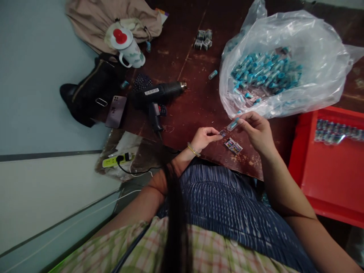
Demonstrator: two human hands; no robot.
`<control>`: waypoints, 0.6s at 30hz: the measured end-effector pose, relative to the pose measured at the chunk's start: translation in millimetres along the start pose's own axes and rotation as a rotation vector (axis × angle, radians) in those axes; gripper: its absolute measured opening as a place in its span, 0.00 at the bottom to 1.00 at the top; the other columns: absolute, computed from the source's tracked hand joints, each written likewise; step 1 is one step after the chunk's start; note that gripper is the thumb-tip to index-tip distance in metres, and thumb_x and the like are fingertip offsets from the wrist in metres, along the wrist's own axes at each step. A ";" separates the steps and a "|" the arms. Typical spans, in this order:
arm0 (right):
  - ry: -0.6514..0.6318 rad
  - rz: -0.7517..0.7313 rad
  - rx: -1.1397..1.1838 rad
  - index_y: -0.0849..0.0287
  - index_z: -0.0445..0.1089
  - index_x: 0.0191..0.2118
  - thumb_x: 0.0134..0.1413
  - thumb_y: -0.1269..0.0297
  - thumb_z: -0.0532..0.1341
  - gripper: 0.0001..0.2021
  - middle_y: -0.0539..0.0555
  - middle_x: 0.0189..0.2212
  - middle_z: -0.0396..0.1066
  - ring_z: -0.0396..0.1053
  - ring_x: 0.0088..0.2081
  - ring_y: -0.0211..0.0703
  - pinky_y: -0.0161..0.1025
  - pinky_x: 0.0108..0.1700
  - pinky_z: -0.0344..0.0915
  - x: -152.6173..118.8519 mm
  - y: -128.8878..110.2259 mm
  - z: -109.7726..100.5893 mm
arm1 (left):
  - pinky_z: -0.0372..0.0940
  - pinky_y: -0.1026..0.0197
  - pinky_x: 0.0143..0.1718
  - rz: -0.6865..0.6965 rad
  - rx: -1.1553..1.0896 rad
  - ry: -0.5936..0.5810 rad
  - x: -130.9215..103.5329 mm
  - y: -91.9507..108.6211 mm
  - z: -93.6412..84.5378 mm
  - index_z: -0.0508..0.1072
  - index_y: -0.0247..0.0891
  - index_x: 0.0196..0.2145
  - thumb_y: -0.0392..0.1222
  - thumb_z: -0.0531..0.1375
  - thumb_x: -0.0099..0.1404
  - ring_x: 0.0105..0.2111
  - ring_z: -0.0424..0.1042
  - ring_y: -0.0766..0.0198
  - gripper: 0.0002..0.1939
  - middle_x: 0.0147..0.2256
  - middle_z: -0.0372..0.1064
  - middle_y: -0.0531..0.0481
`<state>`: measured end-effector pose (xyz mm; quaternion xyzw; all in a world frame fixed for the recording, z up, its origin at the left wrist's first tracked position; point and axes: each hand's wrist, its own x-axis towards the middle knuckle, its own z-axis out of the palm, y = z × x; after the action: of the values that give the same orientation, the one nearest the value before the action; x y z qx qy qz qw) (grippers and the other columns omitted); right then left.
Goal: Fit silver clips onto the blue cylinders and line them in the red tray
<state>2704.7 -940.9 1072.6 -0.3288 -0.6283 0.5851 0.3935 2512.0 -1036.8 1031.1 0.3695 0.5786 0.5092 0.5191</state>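
Note:
Between the thumb and fingers of my right hand is a small clear tube with a blue cap, held at a slant. My left hand pinches a small printed clear sleeve, just left of the tube's lower end. The sleeve and the tube look close, but I cannot tell whether they touch. A short stack of flat printed sleeves lies on the table below my hands. Beyond my right hand, an open plastic bag holds many blue-capped tubes.
A red tray with rows of wrapped tubes stands at right. A heat gun lies left, near a phone, a black bag and a lidded mug. Bundled sleeves and a loose tube lie farther back.

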 end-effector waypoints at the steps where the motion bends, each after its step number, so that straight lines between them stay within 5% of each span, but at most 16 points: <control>1: -0.020 0.003 0.004 0.52 0.74 0.34 0.55 0.39 0.75 0.22 0.53 0.37 0.80 0.73 0.31 0.42 0.44 0.37 0.75 -0.2 1.2 0.4 | 0.66 0.61 0.38 -0.005 -0.004 -0.011 0.1 0.3 -0.5 0.81 0.35 0.27 0.38 0.76 0.57 0.30 0.71 0.65 0.08 0.28 0.78 0.50; 6: -0.034 -0.029 -0.043 0.54 0.75 0.35 0.59 0.46 0.74 0.17 0.54 0.40 0.81 0.76 0.39 0.43 0.43 0.46 0.74 -8.6 6.9 5.0 | 0.67 0.59 0.39 0.017 -0.011 -0.080 -0.3 -2.3 0.1 0.81 0.35 0.28 0.41 0.75 0.58 0.29 0.71 0.64 0.09 0.29 0.78 0.49; 12: -0.003 -0.065 -0.193 0.55 0.75 0.36 0.62 0.49 0.72 0.15 0.54 0.43 0.81 0.76 0.40 0.42 0.38 0.40 0.70 -22.3 14.8 10.3 | 0.70 0.54 0.49 0.143 0.055 -0.015 -6.3 -8.1 10.9 0.87 0.34 0.40 0.44 0.73 0.63 0.41 0.78 0.56 0.11 0.41 0.85 0.41; 18: -0.002 -0.005 -0.217 0.51 0.78 0.37 0.61 0.48 0.71 0.13 0.53 0.40 0.82 0.77 0.38 0.48 0.46 0.45 0.73 -43.3 31.7 11.5 | 0.70 0.59 0.41 -0.172 -0.236 -0.221 -16.8 -7.1 14.2 0.85 0.33 0.39 0.51 0.75 0.65 0.35 0.77 0.61 0.16 0.36 0.82 0.42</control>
<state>2713.6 -981.0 1036.3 -0.3672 -0.6890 0.5130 0.3567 2529.8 -1051.5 1028.8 0.3091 0.4837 0.4835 0.6609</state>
